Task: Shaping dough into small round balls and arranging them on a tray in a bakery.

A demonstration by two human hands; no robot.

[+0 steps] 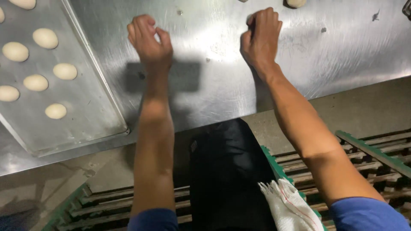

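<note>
My left hand [150, 40] rests cupped, knuckles up, on the steel table [342, 47], with the fingers curled toward the thumb. My right hand [261, 38] is cupped the same way about a hand's width to the right. Whatever lies under either palm is hidden. A piece of pale dough [296, 3] sits at the table's far edge, just beyond my right hand. To the left lies a metal tray [85, 107] with several round dough balls [65, 71] spaced out in rows.
The tray is angled, its near corner close to the table's front edge. Below the table I stand on a green wooden pallet [376, 158]. A white cloth [287, 205] hangs at my waist over dark clothing [227, 171].
</note>
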